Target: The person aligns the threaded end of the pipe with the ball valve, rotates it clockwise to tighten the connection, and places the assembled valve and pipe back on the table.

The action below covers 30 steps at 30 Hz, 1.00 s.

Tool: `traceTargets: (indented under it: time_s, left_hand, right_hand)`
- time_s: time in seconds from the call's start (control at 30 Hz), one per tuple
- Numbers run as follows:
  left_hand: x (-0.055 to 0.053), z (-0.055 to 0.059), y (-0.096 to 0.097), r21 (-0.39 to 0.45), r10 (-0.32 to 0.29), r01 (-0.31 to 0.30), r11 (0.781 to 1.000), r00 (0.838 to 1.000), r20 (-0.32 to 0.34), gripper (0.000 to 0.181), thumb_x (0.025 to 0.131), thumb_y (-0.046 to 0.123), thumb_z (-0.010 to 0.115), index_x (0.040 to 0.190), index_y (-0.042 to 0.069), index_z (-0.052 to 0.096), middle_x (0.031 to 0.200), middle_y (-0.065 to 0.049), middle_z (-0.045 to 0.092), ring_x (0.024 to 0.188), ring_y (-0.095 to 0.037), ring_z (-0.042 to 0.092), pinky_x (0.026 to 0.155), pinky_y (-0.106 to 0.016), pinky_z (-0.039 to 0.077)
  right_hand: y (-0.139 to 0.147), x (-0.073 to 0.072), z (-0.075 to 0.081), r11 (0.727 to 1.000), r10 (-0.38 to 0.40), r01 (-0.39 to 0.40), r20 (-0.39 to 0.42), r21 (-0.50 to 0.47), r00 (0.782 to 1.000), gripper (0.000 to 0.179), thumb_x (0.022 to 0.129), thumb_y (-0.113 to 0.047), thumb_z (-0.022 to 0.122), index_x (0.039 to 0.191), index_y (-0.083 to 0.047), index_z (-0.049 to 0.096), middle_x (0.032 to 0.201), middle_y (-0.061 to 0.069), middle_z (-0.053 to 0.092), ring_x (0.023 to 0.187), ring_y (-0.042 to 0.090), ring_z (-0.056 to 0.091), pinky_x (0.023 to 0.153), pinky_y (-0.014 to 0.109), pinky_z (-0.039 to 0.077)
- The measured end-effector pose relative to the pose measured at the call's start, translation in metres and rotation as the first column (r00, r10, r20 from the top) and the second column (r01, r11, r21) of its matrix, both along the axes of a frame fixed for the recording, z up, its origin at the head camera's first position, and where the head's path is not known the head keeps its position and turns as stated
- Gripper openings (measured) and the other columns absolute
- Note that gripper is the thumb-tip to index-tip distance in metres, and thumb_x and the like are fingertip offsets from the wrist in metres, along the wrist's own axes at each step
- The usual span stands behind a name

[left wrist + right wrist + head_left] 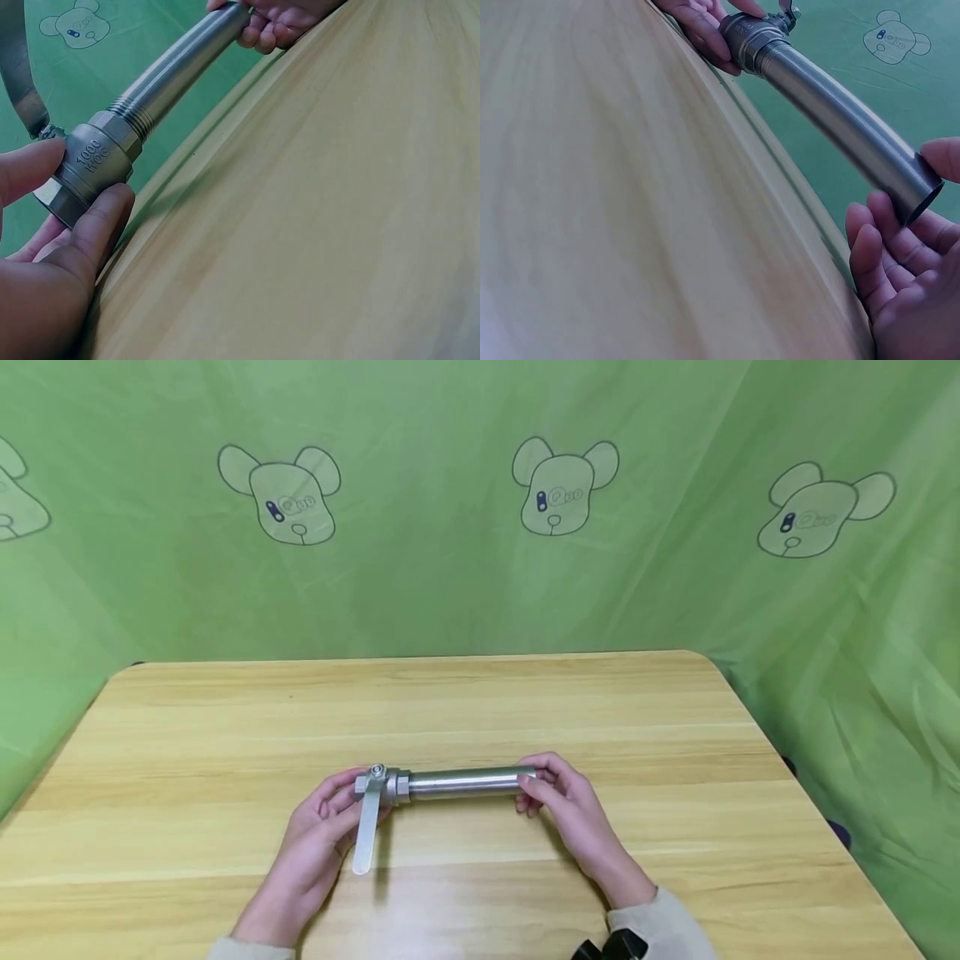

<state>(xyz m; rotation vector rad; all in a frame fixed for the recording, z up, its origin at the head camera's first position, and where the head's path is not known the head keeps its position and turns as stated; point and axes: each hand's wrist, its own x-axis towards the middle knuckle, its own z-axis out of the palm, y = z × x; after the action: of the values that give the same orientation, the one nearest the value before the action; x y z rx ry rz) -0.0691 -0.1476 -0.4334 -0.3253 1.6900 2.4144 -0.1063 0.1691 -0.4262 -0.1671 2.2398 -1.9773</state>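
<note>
A metal ball valve [97,157], marked "1000 WOG", is joined to a steel pipe [465,782] whose threads show beside the valve's hexagonal end. My left hand [318,835] grips the valve body between thumb and fingers. The valve's flat lever handle [367,831] points toward me, across the pipe's line. At the pipe's other end, my right hand [573,814] pinches it between thumb and fingers. In the right wrist view the pipe's open end [924,204] shows near the right thumb [941,157]. Valve and pipe are held above the table, roughly level.
Beneath the hands lies a wood-grain table [225,735] with rounded far corners. A green curtain [435,568] printed with bear heads hangs behind it and along its sides. A black object [622,945] sits by the right sleeve [660,927].
</note>
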Motion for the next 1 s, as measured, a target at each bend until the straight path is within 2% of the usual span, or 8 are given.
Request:
traceTargets:
  time_s: [0.17,0.23,0.33,0.43,0.57,0.73,1.0]
  left_hand:
    - [0.0005,0.0003,-0.0001,0.010,0.003,-0.003,1.000,1.000,0.004,0.057,0.100,-0.005,0.063,0.153,-0.002,0.044,0.131,0.004,0.077,0.117,-0.013,0.075,0.108,-0.031,0.063]
    - [0.0008,0.0004,0.0001,0.008,0.001,-0.001,1.000,1.000,0.002,0.057,0.100,-0.005,0.063,0.154,-0.002,0.043,0.131,0.004,0.077,0.118,-0.013,0.075,0.108,-0.031,0.062]
    - [0.0015,0.0004,0.0002,0.002,-0.003,0.003,1.000,1.000,0.000,0.058,0.099,-0.006,0.063,0.154,-0.003,0.043,0.130,0.005,0.077,0.118,-0.012,0.074,0.109,-0.030,0.062]
    - [0.0016,0.0004,0.0005,0.001,-0.006,0.006,1.000,1.000,-0.003,0.059,0.099,-0.006,0.063,0.154,-0.003,0.042,0.130,0.005,0.076,0.119,-0.012,0.074,0.109,-0.030,0.062]
    - [0.0013,0.0007,0.0012,0.011,-0.001,0.001,1.000,1.000,0.005,0.058,0.100,-0.006,0.063,0.154,-0.003,0.042,0.133,0.004,0.076,0.119,-0.012,0.074,0.109,-0.031,0.062]
    - [0.0008,0.0014,-0.0002,0.002,-0.003,0.003,1.000,1.000,0.012,0.059,0.101,-0.004,0.062,0.156,-0.002,0.042,0.140,0.001,0.073,0.121,-0.011,0.073,0.110,-0.030,0.061]
    - [0.0016,0.0006,-0.0010,0.007,-0.007,0.007,1.000,1.000,0.013,0.060,0.100,-0.005,0.062,0.156,-0.002,0.041,0.135,0.004,0.075,0.120,-0.011,0.074,0.110,-0.030,0.061]
  right_hand:
    - [-0.0010,-0.0001,0.0006,0.999,-0.030,0.029,0.035,0.019,0.999,0.032,0.111,-0.023,0.060,0.121,0.007,0.066,0.080,0.007,0.070,0.071,0.014,0.068,0.064,0.022,0.059]
    - [-0.0008,0.0006,0.0007,0.999,-0.026,0.025,0.041,0.034,0.999,0.033,0.111,-0.025,0.062,0.126,0.004,0.067,0.083,0.008,0.071,0.073,0.014,0.069,0.065,0.023,0.060]
    - [0.0004,0.0021,0.0004,0.999,0.001,-0.002,0.017,0.041,1.000,0.035,0.106,-0.019,0.067,0.137,-0.003,0.064,0.091,0.011,0.072,0.079,0.016,0.070,0.071,0.024,0.062]
    - [0.0013,0.0028,-0.0008,0.999,0.027,-0.027,-0.022,0.037,0.999,0.045,0.099,-0.008,0.072,0.143,-0.005,0.058,0.098,0.014,0.073,0.083,0.017,0.071,0.075,0.025,0.063]
    - [0.0013,0.0030,-0.0012,0.999,0.029,-0.029,-0.022,0.018,0.999,0.041,0.096,-0.005,0.073,0.134,0.001,0.059,0.102,0.016,0.074,0.084,0.016,0.071,0.075,0.024,0.063]
    - [-0.0001,0.0022,0.0005,1.000,0.022,-0.022,0.016,0.022,1.000,0.037,0.099,-0.011,0.074,0.131,0.003,0.061,0.103,0.019,0.074,0.085,0.017,0.072,0.076,0.025,0.064]
    - [-0.0008,0.0012,-0.0002,0.998,0.001,-0.003,0.045,0.058,0.999,0.034,0.104,-0.021,0.072,0.124,0.004,0.063,0.095,0.017,0.075,0.079,0.017,0.074,0.071,0.025,0.063]
